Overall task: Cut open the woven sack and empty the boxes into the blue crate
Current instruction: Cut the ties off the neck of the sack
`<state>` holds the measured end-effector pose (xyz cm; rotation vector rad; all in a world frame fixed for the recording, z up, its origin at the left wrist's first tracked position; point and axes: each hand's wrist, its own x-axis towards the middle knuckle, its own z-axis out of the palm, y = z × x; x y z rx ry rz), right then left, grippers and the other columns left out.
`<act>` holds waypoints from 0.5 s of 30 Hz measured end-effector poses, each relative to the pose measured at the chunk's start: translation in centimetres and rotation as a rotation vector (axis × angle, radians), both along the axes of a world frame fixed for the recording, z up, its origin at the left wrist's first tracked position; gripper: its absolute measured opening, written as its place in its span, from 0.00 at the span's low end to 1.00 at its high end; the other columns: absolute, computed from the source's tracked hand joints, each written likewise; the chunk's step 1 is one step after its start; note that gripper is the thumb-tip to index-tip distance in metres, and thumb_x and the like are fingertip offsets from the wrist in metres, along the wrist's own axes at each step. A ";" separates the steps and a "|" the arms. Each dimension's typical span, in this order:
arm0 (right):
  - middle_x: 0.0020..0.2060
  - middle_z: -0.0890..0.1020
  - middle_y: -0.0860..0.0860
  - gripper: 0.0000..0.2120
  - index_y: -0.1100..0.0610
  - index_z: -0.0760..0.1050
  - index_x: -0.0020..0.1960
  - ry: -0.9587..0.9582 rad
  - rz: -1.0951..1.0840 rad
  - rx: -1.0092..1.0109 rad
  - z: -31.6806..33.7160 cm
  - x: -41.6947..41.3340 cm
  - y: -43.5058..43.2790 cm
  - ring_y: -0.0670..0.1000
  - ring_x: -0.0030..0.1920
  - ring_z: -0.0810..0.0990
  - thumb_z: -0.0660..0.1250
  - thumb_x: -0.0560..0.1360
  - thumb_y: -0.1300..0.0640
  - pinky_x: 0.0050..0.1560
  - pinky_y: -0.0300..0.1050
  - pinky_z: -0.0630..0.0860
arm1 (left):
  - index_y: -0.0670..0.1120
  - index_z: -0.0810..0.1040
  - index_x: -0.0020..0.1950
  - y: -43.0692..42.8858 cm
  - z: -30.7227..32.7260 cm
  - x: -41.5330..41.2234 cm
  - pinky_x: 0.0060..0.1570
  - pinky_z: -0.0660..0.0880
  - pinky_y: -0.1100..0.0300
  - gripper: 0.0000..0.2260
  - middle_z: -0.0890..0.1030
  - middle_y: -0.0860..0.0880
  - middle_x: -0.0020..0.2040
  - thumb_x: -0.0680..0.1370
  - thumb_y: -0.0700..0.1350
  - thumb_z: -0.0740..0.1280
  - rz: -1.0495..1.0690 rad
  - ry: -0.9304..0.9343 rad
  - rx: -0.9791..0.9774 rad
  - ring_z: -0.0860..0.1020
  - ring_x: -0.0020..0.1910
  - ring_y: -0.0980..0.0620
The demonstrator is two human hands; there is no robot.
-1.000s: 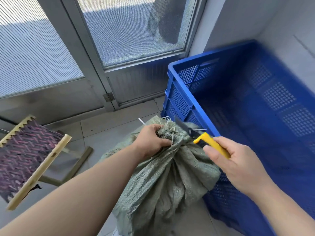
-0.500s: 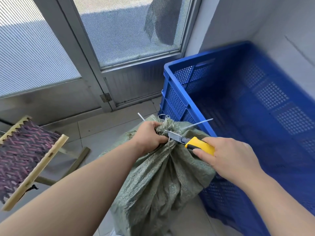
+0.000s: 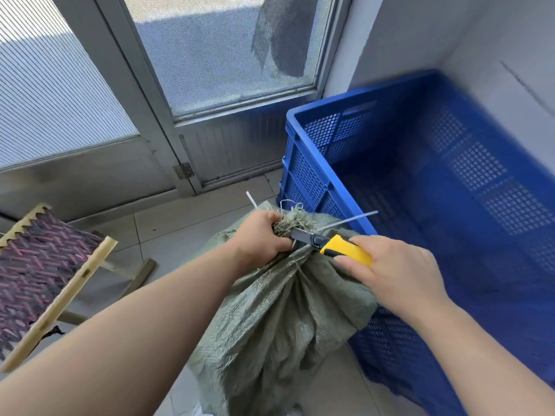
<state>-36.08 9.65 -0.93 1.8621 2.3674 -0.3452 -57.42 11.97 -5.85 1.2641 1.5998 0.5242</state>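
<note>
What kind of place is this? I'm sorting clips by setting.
Probably an enclosed balcony or utility entry of a home: a metal-framed screen door, a tiled floor, a blue crate against a white wall, and a folding stool.

Pale floor tiles (image 3: 186, 223) meet a metal-framed door (image 3: 150, 94) with frosted mesh glass (image 3: 222, 46), daylight coming through. White walls (image 3: 420, 34) form the right corner. A folding stool (image 3: 45, 265) with woven purple seat stands left.
</note>
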 end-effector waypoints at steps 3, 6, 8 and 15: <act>0.49 0.81 0.44 0.23 0.44 0.75 0.57 0.054 -0.089 0.052 -0.8 -0.8 -1.1 0.51 0.50 0.80 0.53 0.74 0.32 0.39 0.46 0.67 | 0.47 0.82 0.45 -0.1 -0.5 -0.2 0.47 0.79 0.61 0.09 0.85 0.48 0.41 0.68 0.41 0.77 0.120 -0.120 -0.036 0.80 0.37 0.53; 0.49 0.81 0.44 0.23 0.44 0.75 0.59 0.130 -0.169 0.083 -1.5 -1.7 -1.8 0.52 0.50 0.80 0.54 0.75 0.33 0.38 0.45 0.65 | 0.42 0.82 0.49 -0.5 -1.1 -0.4 0.55 0.78 0.47 0.12 0.85 0.41 0.48 0.68 0.39 0.77 0.251 -0.306 -0.081 0.81 0.42 0.49; 0.50 0.81 0.44 0.23 0.45 0.75 0.60 0.140 -0.201 0.092 -2.0 -2.5 -1.8 0.52 0.51 0.80 0.54 0.75 0.33 0.38 0.45 0.63 | 0.41 0.82 0.49 -0.7 -1.4 -0.3 0.54 0.77 0.45 0.08 0.85 0.40 0.46 0.70 0.37 0.74 0.298 -0.383 -0.087 0.80 0.42 0.48; 0.53 0.81 0.44 0.25 0.46 0.73 0.65 0.136 -0.217 0.110 -3.2 -5.3 -0.9 0.51 0.53 0.79 0.54 0.76 0.34 0.39 0.44 0.61 | 0.41 0.84 0.44 0.2 -1.7 -0.6 0.45 0.79 0.49 0.04 0.84 0.45 0.38 0.72 0.40 0.73 0.420 -0.261 -0.022 0.78 0.36 0.50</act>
